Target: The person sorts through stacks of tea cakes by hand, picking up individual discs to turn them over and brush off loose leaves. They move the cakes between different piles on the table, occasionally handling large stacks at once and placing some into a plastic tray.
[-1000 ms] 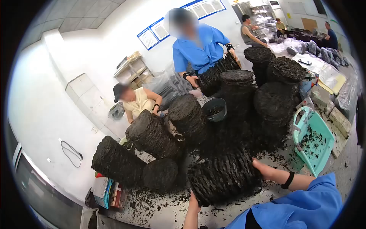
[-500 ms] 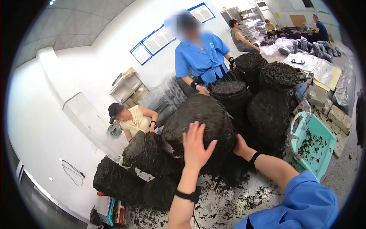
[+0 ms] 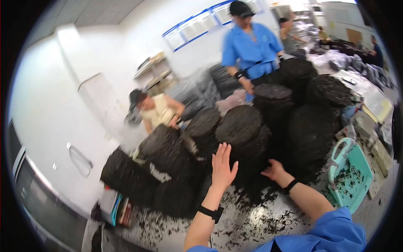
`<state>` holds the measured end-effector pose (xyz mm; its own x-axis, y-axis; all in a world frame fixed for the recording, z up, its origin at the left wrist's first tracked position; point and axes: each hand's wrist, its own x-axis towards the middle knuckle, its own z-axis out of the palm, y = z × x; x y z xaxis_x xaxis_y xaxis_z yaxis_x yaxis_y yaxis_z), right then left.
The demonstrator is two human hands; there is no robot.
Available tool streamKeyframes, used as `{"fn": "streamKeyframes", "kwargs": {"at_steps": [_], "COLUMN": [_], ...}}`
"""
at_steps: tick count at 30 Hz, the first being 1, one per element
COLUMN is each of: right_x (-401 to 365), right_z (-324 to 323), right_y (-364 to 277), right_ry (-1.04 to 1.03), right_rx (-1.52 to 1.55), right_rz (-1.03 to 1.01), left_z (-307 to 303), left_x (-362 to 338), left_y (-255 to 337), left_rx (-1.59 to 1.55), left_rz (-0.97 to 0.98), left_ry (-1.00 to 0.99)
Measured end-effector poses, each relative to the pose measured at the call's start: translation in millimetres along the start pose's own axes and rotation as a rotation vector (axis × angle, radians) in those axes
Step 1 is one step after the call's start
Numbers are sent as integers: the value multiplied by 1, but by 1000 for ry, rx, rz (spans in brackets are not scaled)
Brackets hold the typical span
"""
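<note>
Stacks of dark, rough, round sheets stand close together on the table. In the middle is one upright dark stack (image 3: pixel 241 126). My left hand (image 3: pixel 223 167) lies against its near side, fingers spread and pointing up. Low at the right of this stack is my right hand (image 3: pixel 275 170), fingers apart, near its dark side; exact contact there is hard to tell. A large dark roll (image 3: pixel 312 134) stands to the right, and another dark stack (image 3: pixel 161 145) leans at the left.
A turquoise basket (image 3: pixel 352 180) with dark scraps sits at the right. Dark crumbs litter the table (image 3: pixel 260 218). Across the stacks stands a co-worker in blue (image 3: pixel 254 48); another person (image 3: pixel 159 110) is at the left. Papers (image 3: pixel 369 94) lie at the upper right.
The big round face that stood tilted toward my left hand is now upright and farther back. My right hand has come slightly away from the stack. The head view has shifted.
</note>
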<state>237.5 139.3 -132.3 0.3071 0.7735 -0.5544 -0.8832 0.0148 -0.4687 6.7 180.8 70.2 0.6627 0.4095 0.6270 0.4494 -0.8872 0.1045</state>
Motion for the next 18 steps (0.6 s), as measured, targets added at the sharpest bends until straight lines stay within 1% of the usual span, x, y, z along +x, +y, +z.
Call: {"fn": "streamKeyframes", "kwargs": {"at_steps": [1, 3, 5, 6, 7, 8, 9, 11, 12, 13, 14, 15, 16, 17, 18], "right_x": [-8, -50, -101, -117, -128, -141, -155, -179, -190, -199, -202, -213, -219, -201, -174], "right_z": [-5, -11, -15, -17, -21, -23, -26, -41, -54, -56, -53, -47, -42, -51, -57], "right_y": [-1, -3, -3, 4, 15, 33, 57, 116, 145, 161, 161, 155, 155, 157, 152], "right_ry": [-29, -127, -352, -465, -578, -643, -706, -679, -760, -842, -847, -966, -1082, -970, -862], "right_rx": [31, -5, -160, -222, -274, -308, -338, -518, -605, -698, -707, -908, -1107, -1111, -1015], "right_rz": [17, 18, 48, 112, 167, 270, 368, 648, 804, 956, 951, 938, 920, 817, 678], "left_z": [-9, -27, -47, -60, -74, -87, -96, -98, -94, -87, -80, -80, -75, -75, -81], "left_x": [-29, -92, -157, -187, -212, -233, -260, -284, -293, -297, -300, -285, -277, -272, -272], "left_y": [-9, -38, -83, -105, -121, -137, -166, -192, -200, -204, -209, -194, -196, -198, -198], "left_rx": [63, 189, 327, 410, 440, 461, 275, -64, -62, -316, -580, -645, -712, -776, -769], "left_rz": [-64, -278, -606, -729, -815, -901, -1018, -1529, -1532, -1638, -1723, -1727, -1787, -1848, -1852], "left_ry": [-87, -203, -200, -152, -60, 61, 282, 630, 629, 633, 632, 682, 796, 908, 907]}}
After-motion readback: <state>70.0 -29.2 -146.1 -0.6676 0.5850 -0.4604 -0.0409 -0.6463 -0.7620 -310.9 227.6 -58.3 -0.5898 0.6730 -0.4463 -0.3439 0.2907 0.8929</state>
